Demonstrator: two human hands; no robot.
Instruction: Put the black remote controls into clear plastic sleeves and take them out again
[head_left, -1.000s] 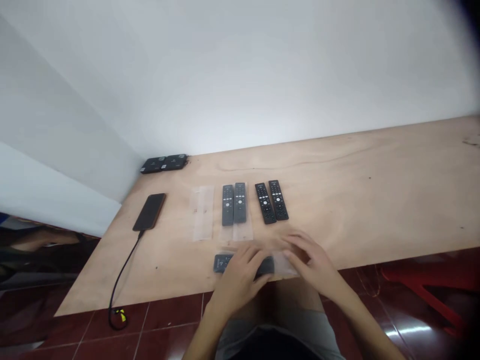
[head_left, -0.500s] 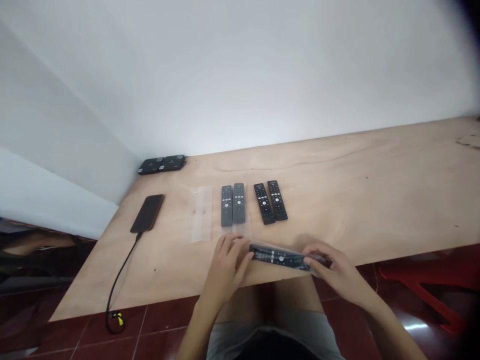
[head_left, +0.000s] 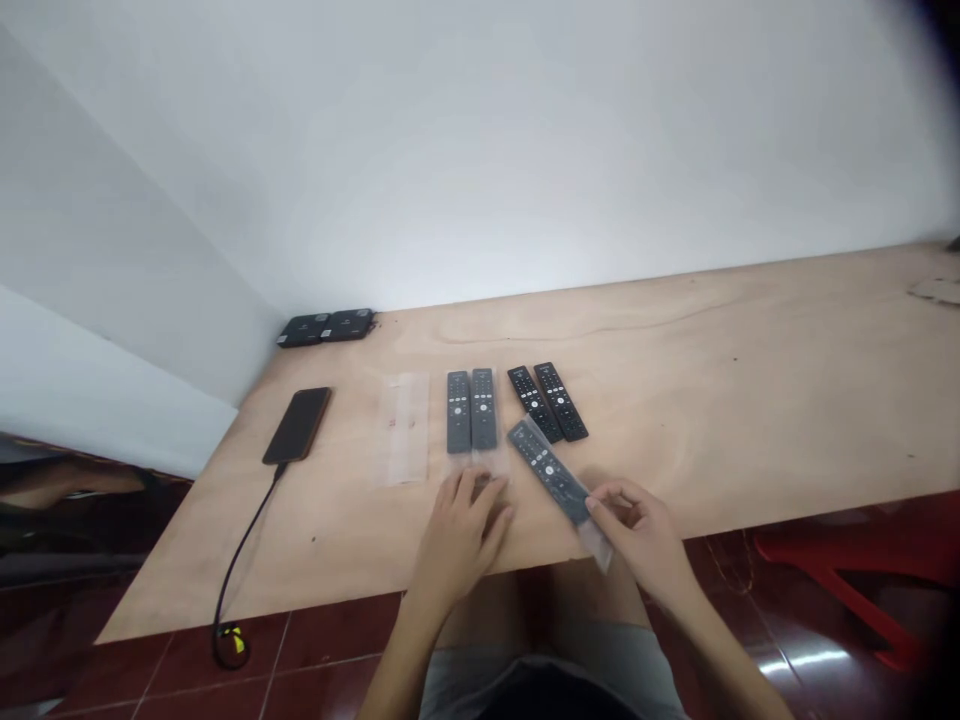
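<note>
Head view: right hand (head_left: pixel 591 502) pinching a plastic-sleeved remote control (head_left: pixel 553 473), near centre; left hand (head_left: pixel 463 520) loosely spread beside 2 sleeved remotes (head_left: pixel 484 430). That's 3 apparently sleeved, 2 bare remotes (head_left: pixel 562 403) farther off.

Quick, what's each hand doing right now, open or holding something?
Left hand: open, fingers bent, by the plastic sleeves; whether it touches them can't be told.
Right hand: closed on the near end of a sleeved remote.
</note>
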